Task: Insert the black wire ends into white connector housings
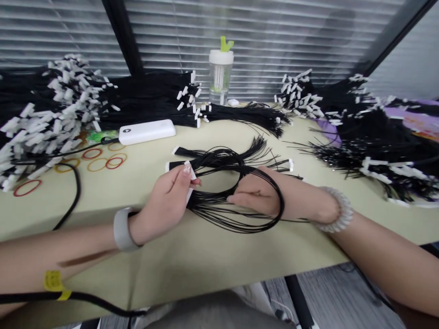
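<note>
A bundle of thin black wires (236, 224) with white connectors at one end hangs looped between my hands, just above the table. My left hand (168, 196) pinches the connector end, its thumb on top of a white connector (190, 170). My right hand (259, 192) reaches through the loop with its fingers closed on part of the wires; the fingertips are partly hidden. Behind the loop lie more black wires (202, 151) with white connectors at their left ends and loose tips to the right.
Piles of black wires with white connectors stand left (55, 119) and right (373, 132). A white power bank (147, 131), several rubber bands (98, 164) and a clear bottle (221, 75) are at the back. A black cable (99, 301) crosses the table's front edge.
</note>
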A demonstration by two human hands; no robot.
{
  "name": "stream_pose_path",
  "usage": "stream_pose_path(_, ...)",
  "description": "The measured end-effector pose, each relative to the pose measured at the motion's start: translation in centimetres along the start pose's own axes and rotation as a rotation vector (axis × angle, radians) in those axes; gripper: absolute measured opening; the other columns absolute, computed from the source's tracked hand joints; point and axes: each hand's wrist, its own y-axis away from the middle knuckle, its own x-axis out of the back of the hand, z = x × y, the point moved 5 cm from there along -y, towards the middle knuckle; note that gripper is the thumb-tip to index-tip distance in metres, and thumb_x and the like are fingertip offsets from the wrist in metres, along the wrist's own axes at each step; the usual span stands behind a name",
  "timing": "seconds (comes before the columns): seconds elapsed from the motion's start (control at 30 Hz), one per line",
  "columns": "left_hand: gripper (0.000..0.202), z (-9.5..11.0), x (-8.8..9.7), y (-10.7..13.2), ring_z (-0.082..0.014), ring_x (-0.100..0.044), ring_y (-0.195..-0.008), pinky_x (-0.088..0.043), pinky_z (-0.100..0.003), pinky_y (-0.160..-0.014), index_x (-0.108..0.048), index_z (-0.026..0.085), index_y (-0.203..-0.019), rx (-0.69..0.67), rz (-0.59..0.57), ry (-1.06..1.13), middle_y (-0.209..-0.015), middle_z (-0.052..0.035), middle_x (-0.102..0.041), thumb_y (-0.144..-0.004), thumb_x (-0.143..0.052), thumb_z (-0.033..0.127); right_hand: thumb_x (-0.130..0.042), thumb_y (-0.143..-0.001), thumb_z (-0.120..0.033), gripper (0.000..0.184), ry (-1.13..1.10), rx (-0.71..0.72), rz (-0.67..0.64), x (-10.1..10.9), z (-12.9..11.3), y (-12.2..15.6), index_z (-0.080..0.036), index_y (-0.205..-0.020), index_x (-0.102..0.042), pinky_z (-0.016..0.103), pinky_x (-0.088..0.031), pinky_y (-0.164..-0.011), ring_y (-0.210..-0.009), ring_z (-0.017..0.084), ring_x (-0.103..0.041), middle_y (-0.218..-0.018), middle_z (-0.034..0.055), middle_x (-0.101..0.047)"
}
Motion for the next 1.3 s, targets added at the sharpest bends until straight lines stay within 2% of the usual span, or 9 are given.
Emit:
stream_pose_path(0.1, 0.033, 0.1, -0.1, 0.0, -0.0126, -0.049, -0.062, -0.038, -0.023, -0.056, -0.047, 0.018, -0.067, -0.003, -0.01, 0.008, -0.068, -0.0003, -0.056, -0.086, -0.03, 0.04, -0.035, -0.086, -0.03, 0.03, -0.052, 0.082, -0.156, -2.2, -0.6, -0.7, -0.014, -0.064, -0.048, 0.018, -0.031, -0.049, -0.051, 0.005, -0.037, -0.056, -0.003, -0.043)
stream_pose_path(0.27, 0.035, 0.2, -0.2, 0.0, -0.0113, -0.049, -0.061, -0.038, -0.022, -0.054, -0.046, 0.017, -0.066, 0.015, -0.027, 0.039, -0.068, -0.0001, -0.055, -0.086, -0.03, 0.04, -0.032, -0.087, -0.027, 0.027, -0.003, 0.07, -0.03, -1.8, -1.1, -1.2, -0.015, -0.073, -0.052, 0.022, -0.033, -0.056, -0.057, 0.007, -0.042, -0.062, -0.0004, -0.051)
stream_pose_path(0.57, 0.035, 0.1, -0.3, -0.2, -0.0096, -0.047, -0.058, -0.035, -0.021, -0.052, -0.047, 0.017, -0.066, 0.027, -0.054, 0.068, -0.066, 0.0012, -0.054, -0.086, -0.031, 0.041, -0.04, -0.084, -0.023, 0.016, 0.032, 0.073, 0.041, -1.7, -1.0, -0.9, -0.016, -0.084, -0.055, 0.02, -0.034, -0.062, -0.066, 0.007, -0.046, -0.072, 0.0005, -0.055)
stream_pose_path(0.83, 0.036, -0.1, -0.4, -0.2, -0.0098, -0.047, -0.059, -0.036, -0.02, -0.052, -0.047, 0.016, -0.065, 0.019, -0.054, 0.046, -0.065, 0.001, -0.053, -0.086, -0.03, 0.04, -0.034, -0.085, -0.022, 0.022, 0.287, 0.173, -0.007, -2.9, -1.8, -0.8, -0.016, -0.078, -0.054, 0.022, -0.032, -0.059, -0.063, 0.008, -0.04, -0.068, 0.0005, -0.048)
stream_pose_path(0.97, 0.035, 0.0, -0.4, -0.2, -0.0101, -0.048, -0.061, -0.037, -0.02, -0.056, -0.048, 0.016, -0.066, -0.01, -0.042, 0.03, -0.065, 0.001, -0.053, -0.086, -0.031, 0.039, -0.035, -0.083, -0.02, 0.021, 0.432, 0.136, 0.025, -2.0, -1.8, -0.7, -0.016, -0.072, -0.052, 0.023, -0.03, -0.058, -0.064, 0.009, -0.039, -0.069, 0.0016, -0.048)
stream_pose_path(1.07, 0.035, -0.1, -0.5, -0.3, -0.0103, -0.049, -0.064, -0.038, -0.02, -0.059, -0.048, 0.016, -0.066, -0.005, -0.055, 0.038, -0.067, 0.0009, -0.054, -0.086, -0.031, 0.039, -0.041, -0.08, -0.02, 0.02, 0.436, 0.001, 0.035, -0.1, -1.0, -0.3, -0.015, -0.065, -0.053, 0.023, -0.029, -0.053, -0.058, 0.008, -0.039, -0.063, 0.0008, -0.049)
stream_pose_path(1.13, 0.035, -0.1, -0.5, -0.3, -0.0106, -0.049, -0.065, -0.039, -0.02, -0.06, -0.048, 0.016, -0.067, 0.001, -0.064, 0.042, -0.067, 0.0008, -0.054, -0.086, -0.031, 0.039, -0.046, -0.078, -0.022, 0.018, 0.342, -0.124, 0.157, 1.8, 0.2, 0.1, -0.015, -0.065, -0.057, 0.022, -0.03, -0.049, -0.05, 0.005, -0.038, -0.055, -0.0009, -0.05)
stream_pose_path(1.2, 0.035, -0.1, -0.5, -0.3, -0.0106, -0.049, -0.064, -0.038, -0.02, -0.06, -0.049, 0.016, -0.067, -0.008, -0.073, 0.035, -0.067, 0.0007, -0.054, -0.086, -0.031, 0.039, -0.051, -0.076, -0.024, 0.014, 0.152, -0.257, 0.422, 4.1, 2.0, 0.8, -0.015, -0.072, -0.062, 0.021, -0.033, -0.046, -0.046, 0.005, -0.041, -0.055, -0.0006, -0.054)
stream_pose_path(1.3, 0.036, 0.1, -0.5, -0.3, -0.0099, -0.047, -0.06, -0.037, -0.02, -0.057, -0.049, 0.016, -0.066, -0.025, -0.091, 0.013, -0.065, 0.0011, -0.052, -0.087, -0.03, 0.038, -0.051, -0.076, -0.02, 0.018, -0.288, -0.329, 0.907, 6.8, 5.0, 2.2, -0.014, -0.089, -0.06, 0.022, -0.041, -0.052, -0.061, 0.008, -0.054, -0.089, 0.0071, -0.06)
